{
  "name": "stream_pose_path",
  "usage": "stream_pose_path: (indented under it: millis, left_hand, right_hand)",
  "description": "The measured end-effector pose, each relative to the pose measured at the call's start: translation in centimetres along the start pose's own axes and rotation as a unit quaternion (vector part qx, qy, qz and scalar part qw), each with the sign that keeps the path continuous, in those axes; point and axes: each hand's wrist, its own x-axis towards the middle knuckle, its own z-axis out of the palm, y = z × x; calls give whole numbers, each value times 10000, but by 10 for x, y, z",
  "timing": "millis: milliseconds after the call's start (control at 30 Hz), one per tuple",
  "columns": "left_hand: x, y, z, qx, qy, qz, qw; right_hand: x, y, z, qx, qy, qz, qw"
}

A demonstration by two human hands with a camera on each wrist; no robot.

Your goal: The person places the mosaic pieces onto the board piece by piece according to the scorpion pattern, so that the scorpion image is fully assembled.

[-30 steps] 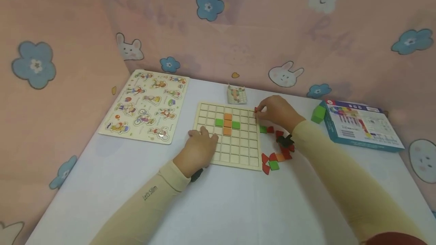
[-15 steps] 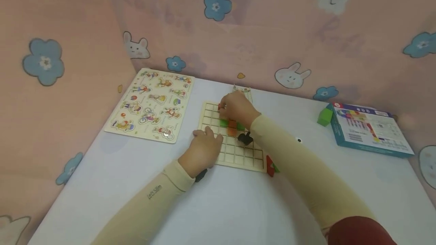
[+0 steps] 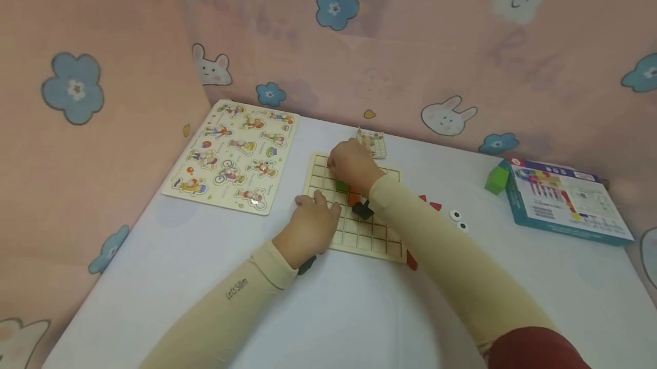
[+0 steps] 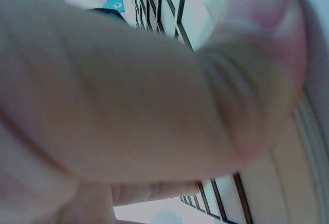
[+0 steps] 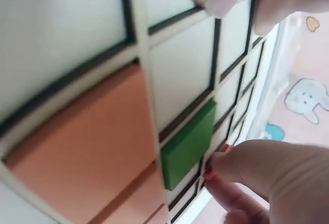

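A wooden grid board (image 3: 359, 240) lies on the white table with orange square tiles (image 5: 92, 147) and a green tile (image 5: 190, 147) set in its cells. My right hand (image 3: 354, 165) is over the far part of the board; its thumb and finger pinch a small red piece (image 5: 208, 173), mostly covered by the fingertips, at the cells beyond the green tile. My left hand (image 3: 309, 227) rests on the board's left edge, fingers loosely spread, its thumb (image 4: 247, 95) lying across the rim in the left wrist view.
Behind the board stands a folded pattern card (image 3: 377, 145). A picture puzzle (image 3: 233, 152) lies at the left. To the right are loose red pieces (image 3: 436, 206), eye discs (image 3: 455, 215), a green block (image 3: 497, 179) and a box (image 3: 570, 203).
My right hand has carried the red piece from the board's right edge leftward over its far part. My left hand has stayed on the board's left edge. The head view has shifted slightly.
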Motion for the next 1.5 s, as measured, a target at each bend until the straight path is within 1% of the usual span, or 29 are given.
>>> stream_pose_path:
  millis: [100, 167, 300, 400, 500, 633, 767, 900, 967, 1000, 1033, 1100, 1133, 1200, 1267, 1333, 1400, 1467, 1500]
  left_hand:
    - [-2, 0, -4, -17, -70, -10, 10000]
    - [-3, -1, -5, -67, -88, -36, 9999]
    - [-4, -1, -6, -179, -56, -77, 9998]
    - [-3, -1, -5, -201, -18, -55, 9998]
    - [-2, 0, -4, -250, 20, -49, 9997]
    - [-1, 0, -2, -198, 48, -20, 9998]
    - [-1, 1, -2, -85, 81, -7, 9999]
    - [-1, 1, -2, -106, 74, -45, 9999]
    - [-1, 1, -2, -189, 49, -98, 9998]
    - [-1, 1, -3, -227, 27, -123, 9997]
    - [-1, 1, -4, -266, 6, -132, 9996]
    - [-1, 2, -5, -359, -42, -156, 9992]
    - [0, 2, -6, -406, -60, -170, 9990]
    - [0, 3, -7, -507, -114, -195, 9985]
    - [0, 3, -8, -633, -201, -240, 9975]
    - [-1, 2, -9, -799, -267, -314, 9960]
    - [-1, 1, -10, -947, -312, -362, 9944]
    - [-2, 1, -9, -1000, -342, -370, 9937]
    - [-2, 0, -9, -1021, -349, -367, 9935]
  right_hand:
    - [-5, -1, 0, -210, 85, -82, 9997]
    - [-8, 0, 0, -116, 102, -5, 9999]
    - [-11, -1, -3, 176, -22, 163, 9997]
    - [-11, -2, -7, 218, -133, 270, 9993]
    - [-12, -4, -10, 118, -188, 336, 9992]
    - [-13, -4, -9, -140, -215, 294, 9992]
    - [-20, -5, -7, -316, -154, 262, 9990]
    - [-26, -10, -6, -362, -321, 371, 9981]
    - [-25, -9, -5, -252, -449, 479, 9975]
    - [-24, -7, -6, -66, -460, 549, 9974]
    - [-25, -3, -8, 134, -427, 658, 9968]
    - [-28, 6, -17, 634, -168, 831, 9944]
    - [-31, 12, -23, 881, 36, 902, 9920]
    - [-44, 24, -39, 1390, 475, 973, 9844]
    - [-62, 38, -55, 1566, 894, 976, 9788]
    - [-81, 53, -67, 1561, 1159, 1002, 9758]
    - [-102, 67, -71, 1398, 1230, 1117, 9761]
    - [-120, 81, -67, 1247, 1094, 1367, 9766]
    - [-129, 88, -63, 1192, 951, 1474, 9773]
